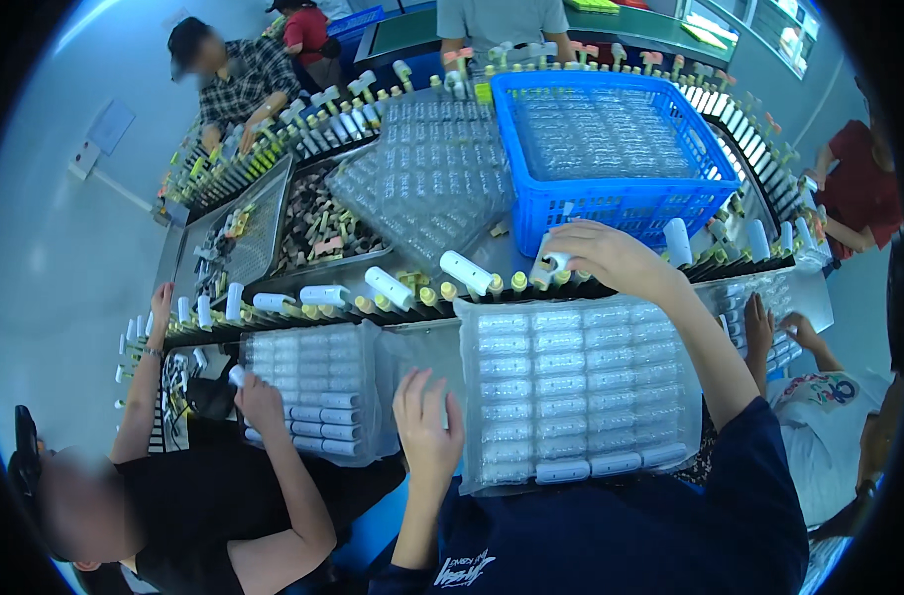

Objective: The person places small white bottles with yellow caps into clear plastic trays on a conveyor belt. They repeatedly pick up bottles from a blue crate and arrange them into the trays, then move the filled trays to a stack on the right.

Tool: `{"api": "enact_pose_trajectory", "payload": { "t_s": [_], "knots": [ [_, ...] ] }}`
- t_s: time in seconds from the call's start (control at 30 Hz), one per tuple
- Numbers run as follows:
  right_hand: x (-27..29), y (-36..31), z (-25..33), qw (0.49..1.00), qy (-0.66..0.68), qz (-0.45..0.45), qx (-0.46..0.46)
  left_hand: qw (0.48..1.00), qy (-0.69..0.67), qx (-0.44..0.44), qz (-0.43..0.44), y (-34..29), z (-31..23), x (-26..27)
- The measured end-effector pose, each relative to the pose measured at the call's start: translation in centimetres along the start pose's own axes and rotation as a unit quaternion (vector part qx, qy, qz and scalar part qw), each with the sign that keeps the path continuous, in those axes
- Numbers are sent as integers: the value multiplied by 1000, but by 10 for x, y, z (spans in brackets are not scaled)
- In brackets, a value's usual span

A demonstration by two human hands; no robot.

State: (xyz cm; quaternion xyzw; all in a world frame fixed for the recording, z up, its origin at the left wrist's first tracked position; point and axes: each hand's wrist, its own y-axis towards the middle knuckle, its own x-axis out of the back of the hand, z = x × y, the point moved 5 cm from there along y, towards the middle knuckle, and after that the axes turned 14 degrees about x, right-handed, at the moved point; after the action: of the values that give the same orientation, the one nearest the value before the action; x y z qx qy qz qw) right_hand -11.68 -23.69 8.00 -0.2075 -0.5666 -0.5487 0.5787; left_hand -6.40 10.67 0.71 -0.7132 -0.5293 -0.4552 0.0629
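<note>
My right hand (603, 250) reaches over the row of pegs at the conveyor's near side. Its fingers are closed round a white cylindrical casing (549, 264), partly hidden by the hand. My left hand (427, 421) is raised beside the near tray, fingers stretched up and apart, with nothing in it. A clear plastic blister tray (531, 389) with rows of pockets lies before me. Several white casings (616, 463) fill its nearest row. Along the pegs, a tilted white casing (467, 272) stands left of my right hand, next to bare yellow-tipped pegs (497, 286).
A blue plastic crate (611, 206) holding clear trays stands beyond my right hand. Stacked blister trays (422, 169) lie to its left, near a metal tray of small dark parts (323, 213). Co-workers sit close on both sides; the left one's hand (261, 402) works over another tray (303, 357).
</note>
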Motion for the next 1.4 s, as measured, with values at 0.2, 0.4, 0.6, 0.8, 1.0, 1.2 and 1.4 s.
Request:
{"api": "enact_pose_trajectory", "payload": {
  "t_s": [0.2,0.4,0.6,0.8,1.0,1.2,1.4],
  "knots": [
    [-78,53,-8,997,60,23,-37,987,-78,-55,129,-29,-38,33],
    [-134,81,31,992,-125,-7,6,929,-1,-163,333,-83,-56,21],
    [-158,117,45,987,-155,-30,21,904,124,-225,342,-91,-60,8],
    [-84,71,122,996,-56,-47,53,907,59,-223,352,-68,-80,22],
    [-11,-99,195,994,-5,63,-87,866,33,-312,390,-95,-107,-27],
    [-40,-183,228,987,13,44,-153,882,-59,-214,416,-73,-112,-25],
    [-50,-182,236,989,-18,87,-120,952,-191,99,217,63,-120,-42]
  ]
}}
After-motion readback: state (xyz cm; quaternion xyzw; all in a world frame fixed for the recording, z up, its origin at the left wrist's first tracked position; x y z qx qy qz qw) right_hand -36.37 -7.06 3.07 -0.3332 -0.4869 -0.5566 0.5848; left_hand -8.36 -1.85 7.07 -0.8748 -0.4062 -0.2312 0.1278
